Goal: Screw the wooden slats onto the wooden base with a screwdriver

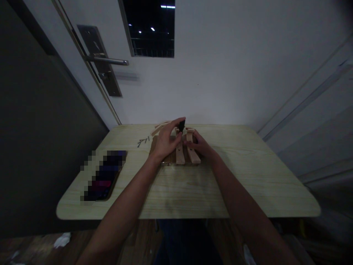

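Observation:
A small wooden piece made of a brown board [170, 157] with two pale slats [180, 156] across it lies at the middle of the light wooden table [248, 176]. My left hand [165, 141] rests on its left side, fingers pinched on a small black object [181, 126] held above the slats. My right hand [200, 145] grips the right slat [193, 154], fingers closed over it. Several small dark screws [142, 142] lie just left of the piece. More pale wooden strips [160, 127] lie behind my left hand.
A phone-like object [104, 180], blurred out, lies at the table's left front. A white door with a metal handle [106, 60] and a dark window stands behind the table. A dark wall is at the left, and white panels at the right.

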### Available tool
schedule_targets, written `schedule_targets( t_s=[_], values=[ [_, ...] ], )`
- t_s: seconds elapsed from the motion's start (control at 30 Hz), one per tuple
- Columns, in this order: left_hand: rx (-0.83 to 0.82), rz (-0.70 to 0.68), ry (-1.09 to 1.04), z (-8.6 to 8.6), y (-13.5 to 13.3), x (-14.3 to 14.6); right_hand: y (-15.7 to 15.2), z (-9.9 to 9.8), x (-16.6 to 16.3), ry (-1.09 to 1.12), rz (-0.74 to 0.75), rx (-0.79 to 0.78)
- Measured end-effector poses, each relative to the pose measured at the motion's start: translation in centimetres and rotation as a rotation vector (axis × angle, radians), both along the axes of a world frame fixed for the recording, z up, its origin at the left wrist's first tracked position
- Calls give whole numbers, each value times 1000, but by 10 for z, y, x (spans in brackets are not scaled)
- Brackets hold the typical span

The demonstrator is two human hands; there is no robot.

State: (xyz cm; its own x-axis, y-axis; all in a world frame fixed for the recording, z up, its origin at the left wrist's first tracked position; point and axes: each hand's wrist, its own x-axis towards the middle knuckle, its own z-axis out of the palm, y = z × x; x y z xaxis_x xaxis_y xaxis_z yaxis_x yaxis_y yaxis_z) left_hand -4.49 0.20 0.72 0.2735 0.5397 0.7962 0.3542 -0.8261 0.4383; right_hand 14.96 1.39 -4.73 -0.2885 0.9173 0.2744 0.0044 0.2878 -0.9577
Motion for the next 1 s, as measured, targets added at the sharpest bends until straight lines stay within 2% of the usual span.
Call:
schedule_targets(
  t_s=[0.23, 0.53, 0.8, 1.0],
  values=[
    [46, 61, -38, -3, 6, 0, -4, 4, 1, -23, -14, 8],
    [-47, -16, -24, -1, -1, 1, 0, 1, 1, -54, -2, 32],
    [77, 37, -83, -3, 6, 1, -2, 2, 1, -40, -10, 20],
    [-13, 25, -110, -5, 7, 1, -2, 5, 0, -33, -22, 25]
  ],
)
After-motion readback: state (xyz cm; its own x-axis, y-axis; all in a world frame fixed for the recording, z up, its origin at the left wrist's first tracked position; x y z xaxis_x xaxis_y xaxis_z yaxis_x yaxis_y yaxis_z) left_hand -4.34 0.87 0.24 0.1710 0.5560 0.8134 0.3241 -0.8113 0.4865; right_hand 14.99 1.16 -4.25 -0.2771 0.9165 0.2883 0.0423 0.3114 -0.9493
